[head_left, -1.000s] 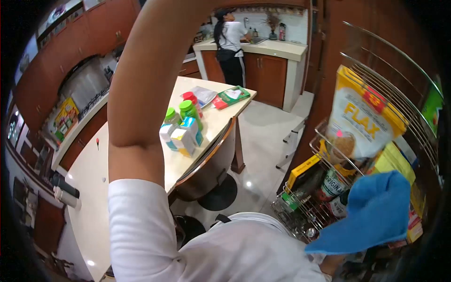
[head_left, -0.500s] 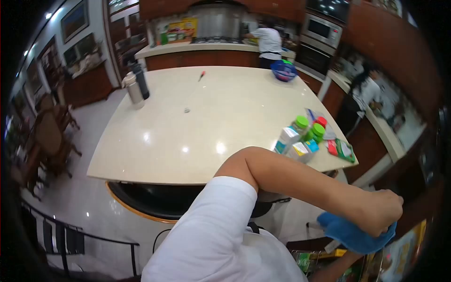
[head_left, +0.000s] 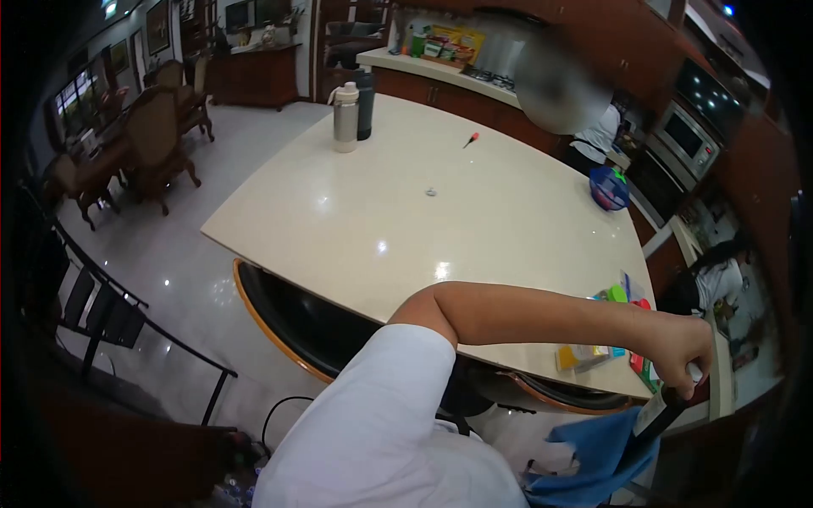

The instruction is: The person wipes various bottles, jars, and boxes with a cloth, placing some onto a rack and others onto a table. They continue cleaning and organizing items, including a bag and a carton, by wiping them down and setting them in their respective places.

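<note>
My left arm, in a white sleeve, reaches across to the right. My left hand (head_left: pixel 683 349) grips the top of a dark bottle (head_left: pixel 659 413) with a white label, held upright just off the island counter's near right corner. A blue cloth (head_left: pixel 593 461) hangs below and beside the bottle, touching its lower part. My right hand does not show; it may be under the cloth. Small packets (head_left: pixel 583 356) and green- and red-capped jars (head_left: pixel 625 296) lie on the counter just behind my forearm.
The cream island counter (head_left: pixel 406 220) bears two flasks (head_left: pixel 345 118), a red screwdriver (head_left: pixel 470 140) and a blue basket (head_left: pixel 608 188). A black round chair (head_left: pixel 288 313) sits under its near edge. Two people work at far counters. Dining chairs (head_left: pixel 157 135) and a railing (head_left: pixel 127 313) are on the left.
My view swung left from a wire pantry rack to the island. My left arm came down from overhead, reached the blue cloth, and now grips a dark bottle by its top.
</note>
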`<state>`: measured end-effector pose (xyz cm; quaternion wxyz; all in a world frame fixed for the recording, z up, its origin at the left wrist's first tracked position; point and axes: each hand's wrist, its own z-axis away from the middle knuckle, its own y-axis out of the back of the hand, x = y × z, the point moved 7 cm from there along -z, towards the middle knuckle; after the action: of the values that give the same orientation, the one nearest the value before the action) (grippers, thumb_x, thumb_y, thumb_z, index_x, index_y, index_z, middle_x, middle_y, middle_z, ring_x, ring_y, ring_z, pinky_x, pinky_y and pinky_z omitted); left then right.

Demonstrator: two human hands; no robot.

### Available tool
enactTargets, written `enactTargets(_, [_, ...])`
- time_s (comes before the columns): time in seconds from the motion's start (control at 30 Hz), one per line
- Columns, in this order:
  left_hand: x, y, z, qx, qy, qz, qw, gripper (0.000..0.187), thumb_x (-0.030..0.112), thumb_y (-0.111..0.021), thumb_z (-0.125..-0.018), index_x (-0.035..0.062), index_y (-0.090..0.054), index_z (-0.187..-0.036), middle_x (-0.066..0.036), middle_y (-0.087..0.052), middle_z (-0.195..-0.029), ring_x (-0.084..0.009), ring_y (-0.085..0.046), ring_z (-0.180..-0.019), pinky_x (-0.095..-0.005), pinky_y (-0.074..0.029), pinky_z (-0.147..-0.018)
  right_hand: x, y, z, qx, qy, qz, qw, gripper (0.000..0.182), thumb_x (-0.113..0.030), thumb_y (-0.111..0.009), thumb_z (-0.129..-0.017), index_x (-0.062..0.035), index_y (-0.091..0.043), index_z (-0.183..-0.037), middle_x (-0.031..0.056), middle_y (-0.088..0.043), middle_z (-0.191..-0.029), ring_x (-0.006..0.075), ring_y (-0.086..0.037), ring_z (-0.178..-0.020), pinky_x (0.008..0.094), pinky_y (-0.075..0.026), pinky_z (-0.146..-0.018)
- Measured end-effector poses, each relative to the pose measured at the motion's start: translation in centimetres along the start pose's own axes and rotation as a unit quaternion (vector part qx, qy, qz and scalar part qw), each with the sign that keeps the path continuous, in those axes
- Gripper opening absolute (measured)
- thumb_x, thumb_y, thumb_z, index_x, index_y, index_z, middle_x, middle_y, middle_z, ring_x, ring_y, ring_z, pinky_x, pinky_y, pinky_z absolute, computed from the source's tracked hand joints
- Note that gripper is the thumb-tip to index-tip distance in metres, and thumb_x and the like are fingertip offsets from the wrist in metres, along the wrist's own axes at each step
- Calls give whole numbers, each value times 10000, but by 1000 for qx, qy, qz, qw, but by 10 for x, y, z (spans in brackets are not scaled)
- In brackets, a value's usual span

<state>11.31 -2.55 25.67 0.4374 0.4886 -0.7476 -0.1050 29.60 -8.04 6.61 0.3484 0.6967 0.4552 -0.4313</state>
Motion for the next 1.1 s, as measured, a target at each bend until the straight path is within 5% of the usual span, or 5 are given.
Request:
enactTargets(0.23, [-27,-28,14,126,-71,50,988,1083,302,-834,-557,88,-223,-1424,-171,-387,-1302,-324,-392,-1224,-394,-336,-1012,22,-27,-20,-63,-73,-116,989,356,-264,-539,-928,-28,-525,-1194,78,-578,-1076,197,-559,-980,335,-439,-888])
enactTargets(0.47, [-71,-76,29,233,9,50,971,505,93,-713,-649,0,-469,-1081,-211,-578,-912,-384,-582,-869,-392,-475,-785,35,-36,-18,67,-199,-303,930,353,-263,-527,-940,-23,-519,-1198,76,-573,-1081,189,-555,-981,330,-436,-893])
enactTargets(0.6, [-100,-94,37,119,107,38,986,641,69,-694,-672,21,-359,-1216,-246,-576,-967,-411,-590,-903,-426,-474,-797,100,72,-10,114,181,223,951,317,-127,-558,-903,1,-506,-1188,101,-588,-1072,187,-563,-986,325,-439,-900])
enactTargets(0.77, [-87,-137,36,-10,89,2,996,1061,87,-651,-699,37,90,-1457,-254,-576,-1024,-429,-589,-919,-470,-469,-792,-36,-14,5,114,128,54,984,273,-117,-627,-847,36,-589,-1069,93,-609,-1092,189,-586,-974,317,-451,-878])
enactTargets(1.1, [-91,-126,33,-28,76,24,996,994,-72,-614,-653,-19,-25,-1451,-303,-562,-1011,-467,-564,-850,-486,-449,-758,-42,-32,-4,139,236,374,886,98,-110,-615,-721,-47,-542,-743,132,-534,-742,318,-535,-686,385,-430,-578])
